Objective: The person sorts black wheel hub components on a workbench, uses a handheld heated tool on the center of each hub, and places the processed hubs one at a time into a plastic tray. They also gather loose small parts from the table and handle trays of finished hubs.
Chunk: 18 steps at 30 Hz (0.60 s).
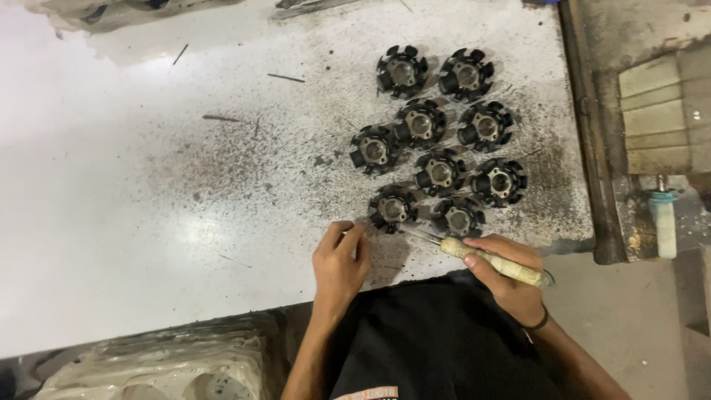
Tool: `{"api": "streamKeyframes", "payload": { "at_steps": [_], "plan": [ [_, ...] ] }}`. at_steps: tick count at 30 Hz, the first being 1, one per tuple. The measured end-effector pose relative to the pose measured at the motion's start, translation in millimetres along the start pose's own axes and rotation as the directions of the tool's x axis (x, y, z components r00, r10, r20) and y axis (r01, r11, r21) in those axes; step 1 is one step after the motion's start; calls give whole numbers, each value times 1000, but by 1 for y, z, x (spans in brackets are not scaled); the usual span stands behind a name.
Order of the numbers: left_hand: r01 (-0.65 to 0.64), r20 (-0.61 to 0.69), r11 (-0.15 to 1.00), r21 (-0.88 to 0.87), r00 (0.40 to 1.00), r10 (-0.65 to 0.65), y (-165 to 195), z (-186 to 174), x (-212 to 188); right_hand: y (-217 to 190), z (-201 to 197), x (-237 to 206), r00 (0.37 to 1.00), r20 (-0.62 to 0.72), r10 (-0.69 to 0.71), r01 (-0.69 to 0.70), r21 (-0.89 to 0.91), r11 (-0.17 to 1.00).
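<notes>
Several black round metal cores with toothed rims and pale centres (440, 172) lie grouped on the white worktable (133, 207). My right hand (509, 280) grips a tool with a pale wooden handle (495, 262); its thin metal shaft points left toward the nearest core (392, 209). My left hand (339, 259) rests at the table's front edge with fingertips pinched together, just left of that core; I cannot tell whether anything small is between the fingers.
Dark grit and a few thin metal slivers (286, 77) lie scattered over the tabletop. A rusty metal frame (589, 148) borders the table on the right. A pale moulded tray (170, 367) sits below the front edge at left.
</notes>
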<state>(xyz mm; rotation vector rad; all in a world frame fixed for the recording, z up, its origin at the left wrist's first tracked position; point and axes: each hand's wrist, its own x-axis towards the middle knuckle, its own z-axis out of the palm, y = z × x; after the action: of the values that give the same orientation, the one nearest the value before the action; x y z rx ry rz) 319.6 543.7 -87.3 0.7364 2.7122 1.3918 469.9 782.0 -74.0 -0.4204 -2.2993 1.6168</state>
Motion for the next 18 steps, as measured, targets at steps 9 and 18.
{"api": "streamKeyframes", "payload": {
  "at_steps": [9, 18],
  "plan": [
    [-83, -15, 996, -18, 996, 83, -12, 8, 7, -13, 11, 29, 993, 104, 51, -41, -97, 994],
    [-131, 62, 991, -8, 989, 131, -10, 11, 12, -70, 26, 66, 952, 269, -146, 207, -213, 955]
  ]
}}
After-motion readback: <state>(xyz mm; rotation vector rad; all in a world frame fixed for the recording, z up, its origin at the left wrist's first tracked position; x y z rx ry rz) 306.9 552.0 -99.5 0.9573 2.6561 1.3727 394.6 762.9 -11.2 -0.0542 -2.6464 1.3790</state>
